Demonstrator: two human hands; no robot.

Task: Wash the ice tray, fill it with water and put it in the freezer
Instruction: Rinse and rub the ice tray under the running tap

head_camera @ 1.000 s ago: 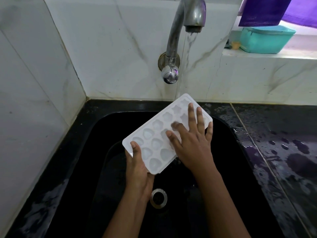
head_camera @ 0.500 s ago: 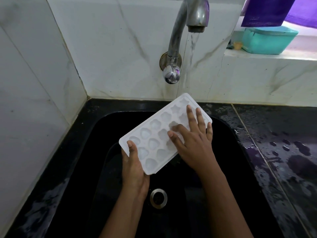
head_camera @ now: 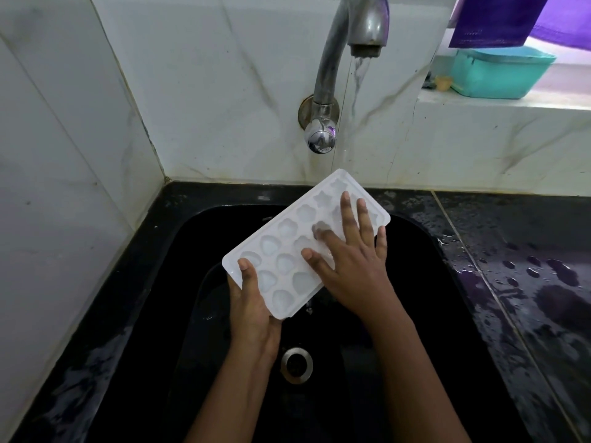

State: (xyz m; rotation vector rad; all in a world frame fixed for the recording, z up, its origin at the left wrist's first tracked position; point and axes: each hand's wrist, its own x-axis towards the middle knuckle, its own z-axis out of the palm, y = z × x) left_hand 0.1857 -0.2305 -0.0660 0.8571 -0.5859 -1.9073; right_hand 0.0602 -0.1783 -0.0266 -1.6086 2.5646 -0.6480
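A white ice tray with star and heart shaped cells hangs tilted over the black sink, its far end under the running tap. My left hand grips the tray's near corner, thumb on top. My right hand lies flat on the tray's right half with fingers spread across the cells. Water falls from the spout toward the tray's far end.
The sink drain lies below the tray. Wet black counter runs to the right. White marble tiles form the walls to the left and behind. A teal tub sits on the ledge at the back right, with purple cloth above it.
The tray has shifted slightly left and down with my left hand. My right hand's fingers have slid a little over the cells. Water keeps running.
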